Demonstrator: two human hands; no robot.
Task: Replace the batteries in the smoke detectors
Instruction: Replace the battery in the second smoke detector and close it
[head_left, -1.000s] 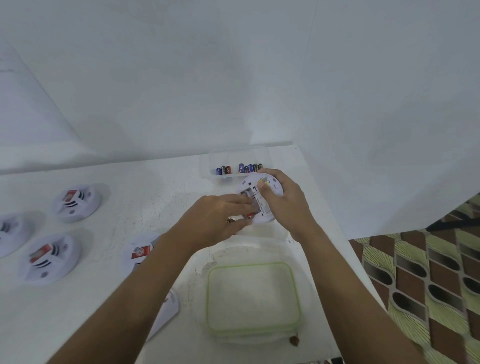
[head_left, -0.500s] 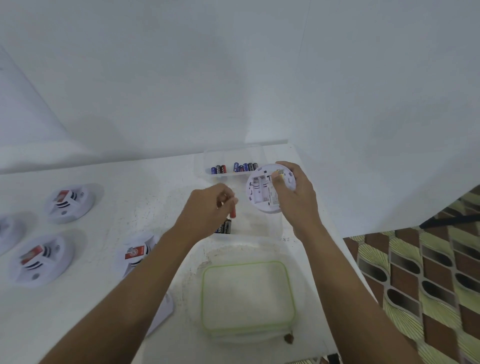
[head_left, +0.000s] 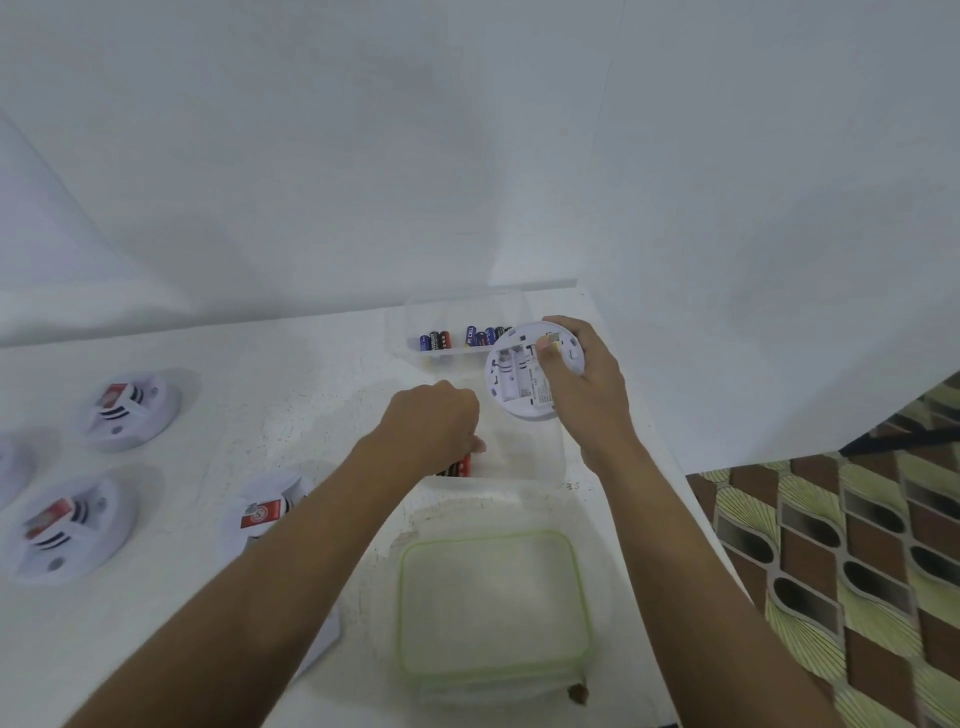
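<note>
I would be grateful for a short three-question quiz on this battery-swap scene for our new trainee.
1. True or false: the battery bay of the smoke detector gripped by the right hand is empty.
2. In one word, what lies in the far clear tray?
3. The left hand is: A) over the near clear container with red-and-black batteries; B) in the far clear tray; C) on the smoke detector.
Key: 1 true; 2 batteries; 3 A.
</note>
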